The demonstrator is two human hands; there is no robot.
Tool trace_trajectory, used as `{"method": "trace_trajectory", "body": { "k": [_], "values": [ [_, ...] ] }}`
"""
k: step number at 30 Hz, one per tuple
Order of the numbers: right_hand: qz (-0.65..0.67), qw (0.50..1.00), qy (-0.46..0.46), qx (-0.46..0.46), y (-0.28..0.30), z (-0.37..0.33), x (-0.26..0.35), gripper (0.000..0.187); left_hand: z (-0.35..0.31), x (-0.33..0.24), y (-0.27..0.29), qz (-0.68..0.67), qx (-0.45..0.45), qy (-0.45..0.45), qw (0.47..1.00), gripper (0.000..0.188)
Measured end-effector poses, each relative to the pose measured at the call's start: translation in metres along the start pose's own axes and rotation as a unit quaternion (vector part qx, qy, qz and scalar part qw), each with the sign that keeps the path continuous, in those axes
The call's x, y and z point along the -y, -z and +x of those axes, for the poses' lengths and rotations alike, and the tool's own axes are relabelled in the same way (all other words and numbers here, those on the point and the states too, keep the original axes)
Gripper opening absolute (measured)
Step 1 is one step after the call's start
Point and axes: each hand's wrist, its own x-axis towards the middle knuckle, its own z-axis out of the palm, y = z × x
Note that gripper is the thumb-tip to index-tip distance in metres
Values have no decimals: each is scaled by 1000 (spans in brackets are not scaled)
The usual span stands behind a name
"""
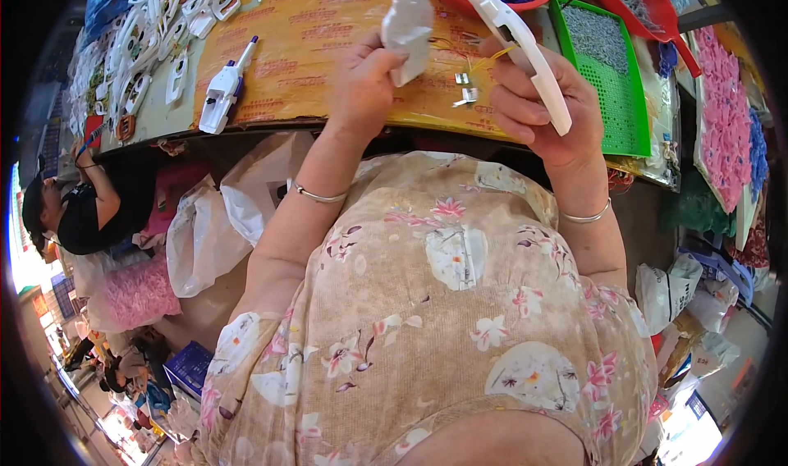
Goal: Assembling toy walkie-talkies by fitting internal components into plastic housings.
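Note:
My left hand [361, 89] is closed on a white plastic housing piece [409, 33], held up over the table by its wider end. My right hand [552, 109] grips a long, curved white plastic shell half [529, 52], tilted, its narrow end pointing down toward my wrist. Thin yellow wires [492, 54] run from beside the right fingers toward small metal contact plates [465, 97], which hang or lie between the two hands; I cannot tell which. The two plastic pieces are apart. Left of my hands, a white-and-purple assembled unit [220, 97] rests on the table.
White shell parts [148, 39] are heaped at the far left of the table [287, 56]. A red bowl [492, 8] of purple pieces stands at the back. On the right are a green perforated tray [611, 97] with small grey parts and a red scoop [657, 15]. Another person [90, 203] sits left.

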Motion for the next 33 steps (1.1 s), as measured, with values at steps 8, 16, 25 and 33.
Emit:
{"method": "trace_trajectory", "body": {
  "k": [8, 16, 25, 33],
  "values": [
    [26, 998, 53, -10, 9, 18, -12, 42, -14, 11, -31, -266, 75, 140, 951, 41],
    [-46, 989, 79, -119, 26, 3, -24, 40, -20, 5, -28, -167, 81, 189, 964, 36],
    [-57, 971, 109, -205, 32, 5, -28, 37, -18, 10, -25, -100, -20, 107, 989, 34],
    [-680, 579, 247, -376, 40, -4, -25, 28, -10, 10, -26, 64, -41, -57, 995, 29]
  ]
}}
